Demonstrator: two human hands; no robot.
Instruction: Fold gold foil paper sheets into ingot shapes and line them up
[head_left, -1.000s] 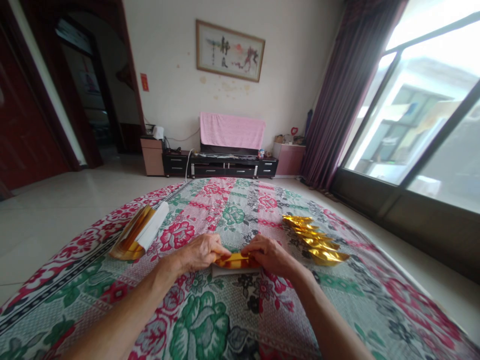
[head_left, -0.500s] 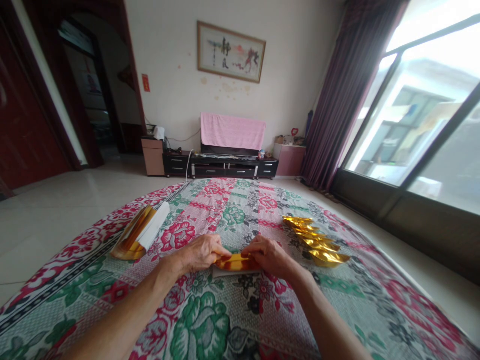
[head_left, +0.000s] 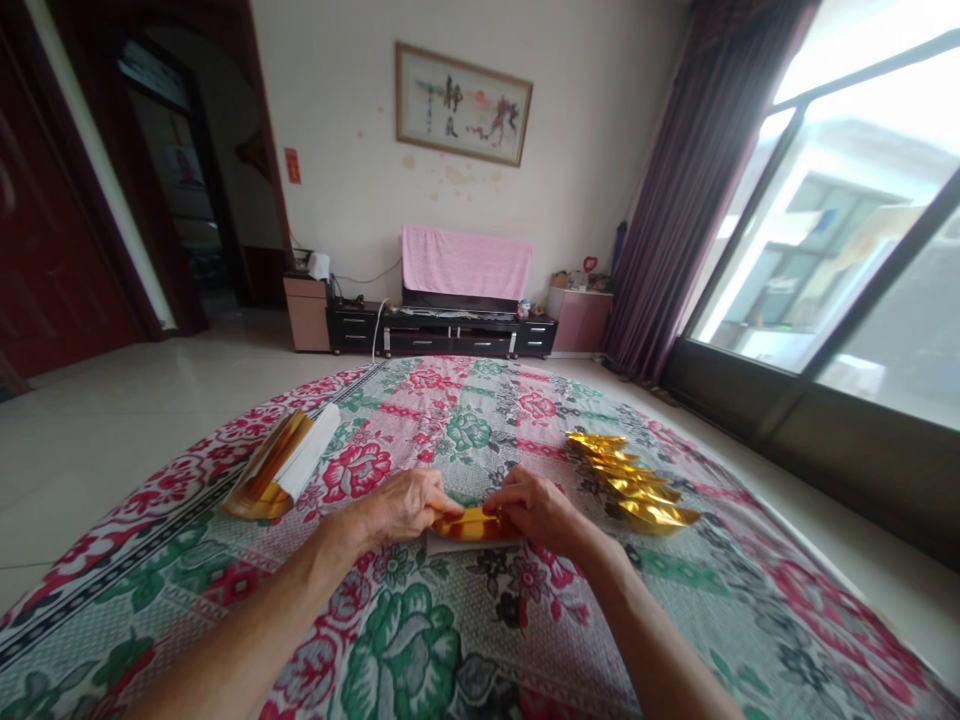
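A folded gold foil paper lies on the floral cloth right in front of me. My left hand pinches its left end, fingers closed on the fold. At the right end my right hand pinches it the same way. A row of several folded gold paper boats lies to the right of my right hand. To the left sits a stack of gold and white sheets, curled open.
The floral cloth covers a tiled floor. A low dark TV cabinet with a pink cloth over it stands at the far wall. Large windows and a purple curtain are on the right, a doorway on the left.
Both hands stay pinched on the gold paper with only slight finger shifts; the fold looks a little tighter. Nothing else has moved.
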